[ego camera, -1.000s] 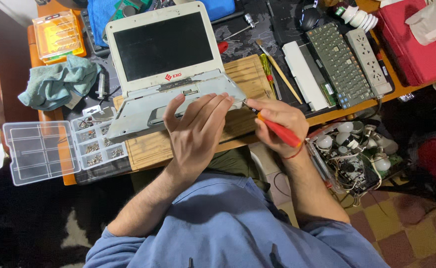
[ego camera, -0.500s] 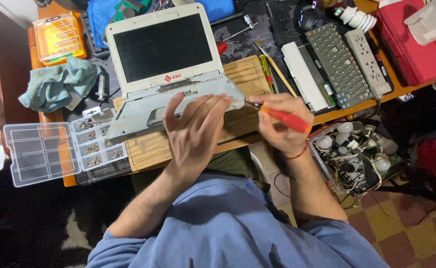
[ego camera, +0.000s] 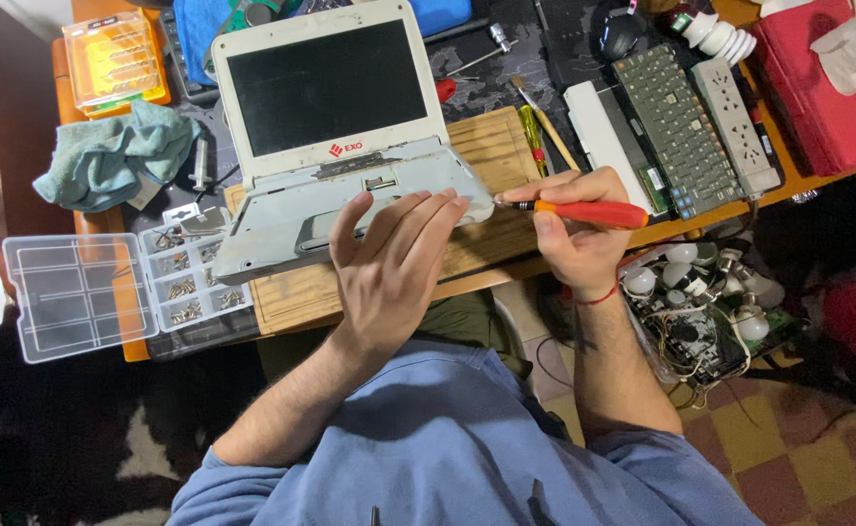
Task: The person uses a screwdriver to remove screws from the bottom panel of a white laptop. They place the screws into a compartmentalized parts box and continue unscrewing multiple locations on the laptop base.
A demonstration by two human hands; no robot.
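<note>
A small white laptop (ego camera: 323, 107) stands open on a wooden board (ego camera: 491, 146), its keyboard taken out and the grey base (ego camera: 282, 219) bare. My left hand (ego camera: 394, 263) lies flat, fingers spread, on the right front part of that base. My right hand (ego camera: 569, 234) grips a screwdriver with an orange-red handle (ego camera: 593, 212); it lies almost level, its tip pointing left at the base's right front corner.
A clear compartment box (ego camera: 116, 287) with several screws sits left of the laptop. A teal cloth (ego camera: 106, 161) and an orange case (ego camera: 116, 60) lie at the back left. A loose keyboard (ego camera: 676, 127), power strip (ego camera: 735, 122) and red box (ego camera: 827, 93) fill the right.
My right hand has swung the screwdriver from a downward slant to nearly level, with the tip now at the laptop base's corner. My left hand has stayed on the base.
</note>
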